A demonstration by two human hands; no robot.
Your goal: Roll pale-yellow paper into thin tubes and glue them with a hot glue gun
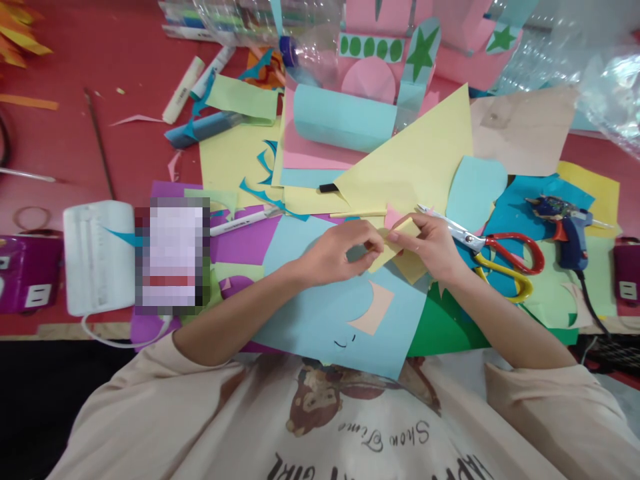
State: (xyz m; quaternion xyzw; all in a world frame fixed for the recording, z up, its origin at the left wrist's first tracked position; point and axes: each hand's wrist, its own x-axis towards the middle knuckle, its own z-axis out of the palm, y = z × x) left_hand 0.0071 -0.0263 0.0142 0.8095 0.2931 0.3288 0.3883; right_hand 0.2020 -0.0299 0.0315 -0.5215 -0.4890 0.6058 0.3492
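Observation:
My right hand point(435, 247) pinches a small folded piece of yellow paper point(385, 259) between thumb and fingers. Thumb and forefinger of my left hand point(340, 252) come together in a ring at the paper's left edge; whatever lies between those fingertips is too small to make out. Both hands are over a light blue sheet point(300, 313). A peach paper scrap with a curved cut point(377, 310) rests on that sheet, below the hands. Scissors with red and yellow handles point(480, 243) lie just right of my right hand, their blades partly open.
A phone point(173, 253) and a white power bank point(100, 257) lie at left. A blue glue gun point(573, 240) with a cord rests at right. Behind are a rolled light blue paper point(345, 117), a large yellow sheet point(425, 160), pink paper shapes point(370, 80) and markers point(183, 90).

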